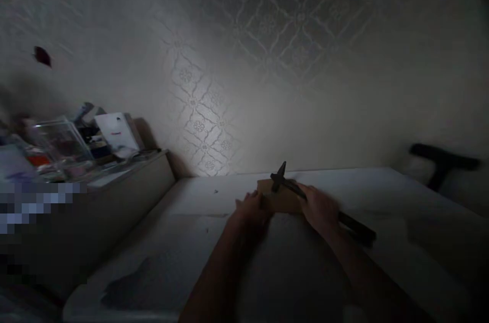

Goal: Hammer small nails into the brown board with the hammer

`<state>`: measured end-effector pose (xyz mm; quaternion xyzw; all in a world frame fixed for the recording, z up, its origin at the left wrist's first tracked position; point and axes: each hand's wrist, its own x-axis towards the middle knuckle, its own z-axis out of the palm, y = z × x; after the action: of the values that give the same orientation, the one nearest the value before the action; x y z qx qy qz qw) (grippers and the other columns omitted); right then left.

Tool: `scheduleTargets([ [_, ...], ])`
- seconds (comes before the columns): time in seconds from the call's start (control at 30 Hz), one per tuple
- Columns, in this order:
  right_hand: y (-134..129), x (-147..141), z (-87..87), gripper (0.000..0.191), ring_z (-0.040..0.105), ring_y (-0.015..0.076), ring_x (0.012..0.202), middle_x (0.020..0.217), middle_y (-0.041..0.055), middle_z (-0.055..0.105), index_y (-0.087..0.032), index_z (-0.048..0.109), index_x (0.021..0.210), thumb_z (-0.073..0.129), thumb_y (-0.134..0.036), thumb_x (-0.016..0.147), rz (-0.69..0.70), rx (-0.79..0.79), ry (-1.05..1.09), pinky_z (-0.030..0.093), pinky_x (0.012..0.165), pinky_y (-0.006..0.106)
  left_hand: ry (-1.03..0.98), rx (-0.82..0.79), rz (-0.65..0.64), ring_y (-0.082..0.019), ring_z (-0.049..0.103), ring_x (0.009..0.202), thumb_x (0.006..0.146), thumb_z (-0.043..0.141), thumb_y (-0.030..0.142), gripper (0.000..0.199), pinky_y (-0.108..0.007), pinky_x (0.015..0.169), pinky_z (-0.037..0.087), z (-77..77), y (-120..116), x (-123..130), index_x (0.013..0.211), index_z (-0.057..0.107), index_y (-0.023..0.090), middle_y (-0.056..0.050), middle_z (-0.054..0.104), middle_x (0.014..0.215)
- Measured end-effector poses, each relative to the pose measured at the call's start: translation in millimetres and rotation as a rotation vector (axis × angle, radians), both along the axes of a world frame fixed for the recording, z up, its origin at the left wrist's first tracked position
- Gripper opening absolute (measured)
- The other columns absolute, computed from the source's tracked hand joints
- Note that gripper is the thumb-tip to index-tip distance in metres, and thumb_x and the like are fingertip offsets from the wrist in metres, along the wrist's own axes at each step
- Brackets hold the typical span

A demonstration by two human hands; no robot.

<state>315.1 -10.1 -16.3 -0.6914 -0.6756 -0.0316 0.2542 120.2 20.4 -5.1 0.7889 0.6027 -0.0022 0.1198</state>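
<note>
A dark hammer is in my right hand, whose fingers are wrapped around the handle. The handle's end sticks out behind that hand, to the lower right. The hammer's head is over a flat brown board on the white table; whether it touches the board I cannot tell. At the board's left edge is my left hand, closed on it. A small pale streak shows on the board by these fingers, too dim to name.
The white table meets a patterned wall. On the left, a cabinet bears a clear plastic box, a white box and clutter. A dark T-shaped object rises at the right. Small dark specks lie on the table.
</note>
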Motion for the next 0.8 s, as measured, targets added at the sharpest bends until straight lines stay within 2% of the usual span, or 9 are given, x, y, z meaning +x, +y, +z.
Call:
scheduleTargets([
  [0.13, 0.0, -0.8, 0.1, 0.04, 0.063, 0.0208, 0.095, 0.115, 0.0057, 0.065, -0.026, 0.053, 0.128, 0.043, -0.021, 0.09, -0.011, -0.037, 0.005, 0.042, 0.073, 0.03, 0.006, 0.008, -0.003, -0.032, 0.03, 0.136, 0.078, 0.053, 0.055, 0.072, -0.051, 0.106, 0.031, 0.4, -0.2, -0.3, 0.139, 0.036, 0.02, -0.013, 0.031, 0.15],
  [0.3, 0.9, -1.1, 0.2, 0.04, 0.063, 0.0193, 0.093, 0.111, 0.0055, 0.066, -0.028, 0.053, 0.128, 0.045, -0.022, 0.089, -0.018, -0.049, -0.017, 0.042, 0.072, 0.029, 0.006, -0.007, 0.003, -0.033, 0.026, 0.138, 0.078, 0.052, 0.057, 0.075, -0.059, 0.105, 0.028, 1.4, -0.8, -0.2, 0.141, 0.032, 0.022, -0.012, 0.027, 0.152],
  [0.5, 2.4, -0.8, -1.9, 0.041, 0.063, 0.0205, 0.094, 0.113, 0.0052, 0.065, -0.028, 0.051, 0.13, 0.044, -0.023, 0.09, -0.03, -0.045, -0.017, 0.042, 0.072, 0.03, 0.021, -0.007, -0.001, -0.031, 0.029, 0.136, 0.078, 0.051, 0.057, 0.073, -0.052, 0.107, 0.03, 2.8, -1.2, 1.0, 0.14, 0.035, 0.02, -0.012, 0.03, 0.151],
  [0.67, 2.9, -1.1, -3.0, 0.041, 0.063, 0.0204, 0.094, 0.112, 0.0056, 0.066, -0.029, 0.052, 0.13, 0.044, -0.023, 0.09, -0.016, -0.049, -0.015, 0.043, 0.074, 0.03, 0.031, -0.019, 0.003, -0.033, 0.026, 0.138, 0.079, 0.05, 0.058, 0.076, -0.056, 0.106, 0.03, 4.6, -2.8, 1.5, 0.142, 0.031, 0.021, -0.012, 0.027, 0.152],
  [0.8, 2.0, -1.9, -1.7, 0.041, 0.064, 0.0206, 0.093, 0.111, 0.0053, 0.066, -0.03, 0.051, 0.131, 0.043, -0.024, 0.09, -0.028, -0.042, -0.011, 0.043, 0.073, 0.03, 0.045, 0.004, -0.005, -0.034, 0.03, 0.135, 0.079, 0.05, 0.059, 0.073, -0.058, 0.104, 0.031, 4.4, -3.1, 1.6, 0.14, 0.033, 0.023, -0.011, 0.031, 0.15],
])
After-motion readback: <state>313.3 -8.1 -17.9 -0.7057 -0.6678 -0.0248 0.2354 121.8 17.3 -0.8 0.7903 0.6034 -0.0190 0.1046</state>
